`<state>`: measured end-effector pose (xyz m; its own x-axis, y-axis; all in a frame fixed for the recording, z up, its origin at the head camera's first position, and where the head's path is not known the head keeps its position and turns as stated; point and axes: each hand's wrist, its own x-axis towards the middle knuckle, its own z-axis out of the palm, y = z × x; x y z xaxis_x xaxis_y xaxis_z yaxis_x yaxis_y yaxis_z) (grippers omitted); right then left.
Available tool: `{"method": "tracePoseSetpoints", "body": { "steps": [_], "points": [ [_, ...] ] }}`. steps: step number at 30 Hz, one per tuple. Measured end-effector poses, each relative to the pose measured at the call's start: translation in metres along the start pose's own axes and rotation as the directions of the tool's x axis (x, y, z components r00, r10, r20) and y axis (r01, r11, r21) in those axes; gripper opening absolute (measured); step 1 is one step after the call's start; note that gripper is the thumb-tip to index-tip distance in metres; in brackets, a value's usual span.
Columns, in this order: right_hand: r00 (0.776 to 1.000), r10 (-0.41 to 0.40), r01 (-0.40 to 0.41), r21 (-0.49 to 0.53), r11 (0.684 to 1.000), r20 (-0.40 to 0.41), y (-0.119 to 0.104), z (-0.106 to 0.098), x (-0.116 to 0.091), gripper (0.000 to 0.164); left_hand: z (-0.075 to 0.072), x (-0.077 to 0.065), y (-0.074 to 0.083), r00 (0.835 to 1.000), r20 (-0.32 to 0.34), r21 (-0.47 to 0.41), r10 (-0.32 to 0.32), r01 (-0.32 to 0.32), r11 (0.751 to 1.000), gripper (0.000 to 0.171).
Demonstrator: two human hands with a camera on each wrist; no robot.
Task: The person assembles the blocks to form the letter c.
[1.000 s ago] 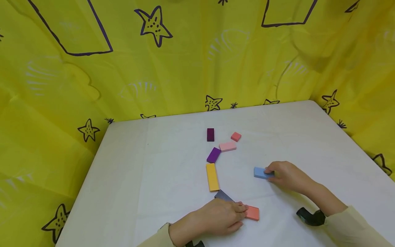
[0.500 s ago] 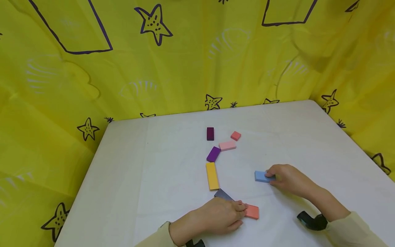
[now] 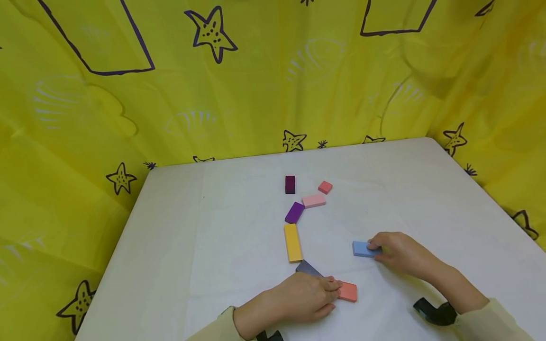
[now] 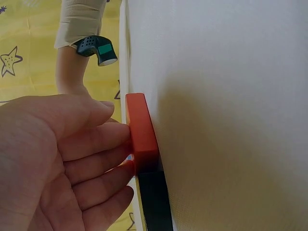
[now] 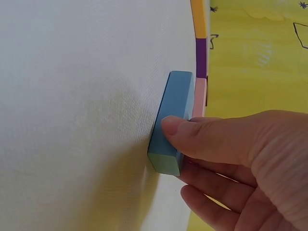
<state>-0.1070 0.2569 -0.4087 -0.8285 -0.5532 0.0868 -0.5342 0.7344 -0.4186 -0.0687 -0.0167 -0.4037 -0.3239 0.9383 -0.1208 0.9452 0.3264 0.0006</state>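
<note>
My right hand (image 3: 403, 253) pinches a light blue block (image 3: 361, 249) by its right end, low over the white table. In the right wrist view the thumb lies along one face of the blue block (image 5: 174, 103), with the fingers behind. My left hand (image 3: 304, 297) rests its fairly straight fingertips on a coral block (image 3: 348, 291). The left wrist view shows its thumb apart from the coral block (image 4: 141, 127). A slate-grey block (image 3: 309, 268) meets the coral one, partly hidden by the left hand. A yellow block (image 3: 292, 243) touches the grey block's far end.
Beyond the yellow block lie a purple block (image 3: 295, 213) and a pink block (image 3: 313, 201), end to end. A dark maroon block (image 3: 290, 184) and a small coral block (image 3: 325, 187) stand farther back. Yellow curtains (image 3: 256, 85) enclose the white table (image 3: 230, 227).
My right hand has drawn the blue block a little toward the near edge, leaving it nearly level with the table's front. The left hand and the other blocks have stayed put.
</note>
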Motion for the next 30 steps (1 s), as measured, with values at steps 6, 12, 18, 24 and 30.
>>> {"method": "tracePoseSetpoints", "body": {
  "steps": [6,12,18,24,30],
  "points": [
    [1.000,-0.012,0.011,0.009,1.000,0.008,-0.002,0.000,-0.005,0.018,0.000,0.001,0.000,1.000,0.002,-0.007,0.005,-0.005,1.000,0.037],
    [1.000,-0.018,0.017,0.014,1.000,0.008,-0.004,0.002,-0.009,0.019,-0.001,0.000,0.001,1.000,0.018,-0.017,-0.006,0.007,1.000,0.037],
    [1.000,-0.014,0.013,0.025,1.000,0.016,-0.005,0.004,-0.013,0.019,0.000,0.001,0.001,1.000,0.008,-0.003,-0.002,0.002,1.000,0.037],
    [0.998,-0.058,0.057,0.034,0.998,0.026,-0.007,0.005,-0.017,0.021,0.001,0.001,0.000,1.000,-0.001,0.006,0.003,-0.003,1.000,0.036],
    [0.997,-0.080,0.079,0.044,0.996,0.016,-0.009,0.007,-0.022,0.022,0.001,0.001,0.001,1.000,0.003,-0.005,0.001,-0.001,1.000,0.036]
  ]
}}
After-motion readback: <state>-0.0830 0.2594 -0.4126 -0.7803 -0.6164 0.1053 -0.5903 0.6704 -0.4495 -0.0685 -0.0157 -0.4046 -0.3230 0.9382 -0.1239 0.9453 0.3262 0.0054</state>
